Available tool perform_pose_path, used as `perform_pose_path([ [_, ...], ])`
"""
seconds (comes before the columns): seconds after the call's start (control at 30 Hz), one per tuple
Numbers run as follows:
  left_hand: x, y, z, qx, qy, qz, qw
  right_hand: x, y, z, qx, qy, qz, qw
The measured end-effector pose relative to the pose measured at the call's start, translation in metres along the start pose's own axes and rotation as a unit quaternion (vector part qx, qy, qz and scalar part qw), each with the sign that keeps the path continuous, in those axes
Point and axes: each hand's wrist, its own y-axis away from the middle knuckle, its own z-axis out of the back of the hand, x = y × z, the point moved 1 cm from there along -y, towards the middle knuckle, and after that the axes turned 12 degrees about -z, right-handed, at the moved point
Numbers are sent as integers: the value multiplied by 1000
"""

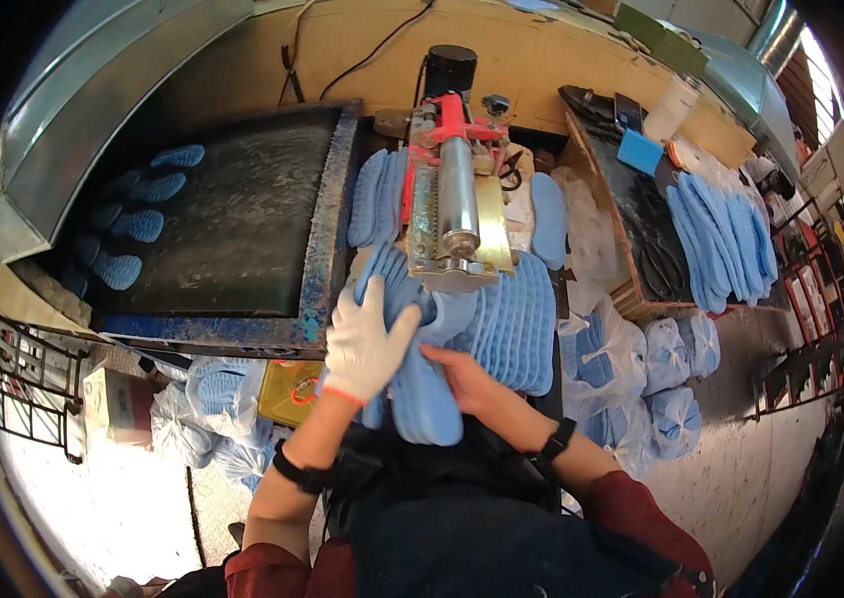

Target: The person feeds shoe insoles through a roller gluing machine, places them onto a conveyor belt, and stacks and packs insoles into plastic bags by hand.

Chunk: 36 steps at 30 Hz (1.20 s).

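Observation:
My left hand (367, 344), in a white glove, has its fingers and thumb around blue shoe soles (392, 274) below the machine. My right hand (462, 381) is bare and grips the side of a blue shoe sole (427, 404) that slants down toward my body. Part of that sole lies behind the left thumb, and some right fingertips are hidden. Just right of the hands stands a row of ribbed blue soles (514, 324). Over them sits a machine (457, 194) with a metal roller and red frame.
To the left is a dark, blue-edged conveyor bed (243, 214) carrying several soles (138, 226). A dark side table (631, 224) at right holds scissors (659, 267) and stacked blue soles (721, 244). Bagged soles (606, 349) lie below, near a yellow tray (287, 394).

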Motion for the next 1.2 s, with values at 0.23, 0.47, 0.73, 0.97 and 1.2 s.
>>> perform_pose_path([
  [0.23,-4,-11,-27,45,-181,-109,976,6,-51,31,-165,6,79,983],
  [0.47,10,-36,-54,93,-162,-161,969,55,17,-5,-319,696,15,644],
  [0.73,4,-37,-65,102,-183,-164,964,56,1,21,-533,713,238,388],
  [0.97,14,-19,-20,-67,127,-184,972,79,56,39,-415,125,287,854],
  [1.2,-2,-42,36,-179,513,-33,839,149,111,-22,-462,631,482,395],
])
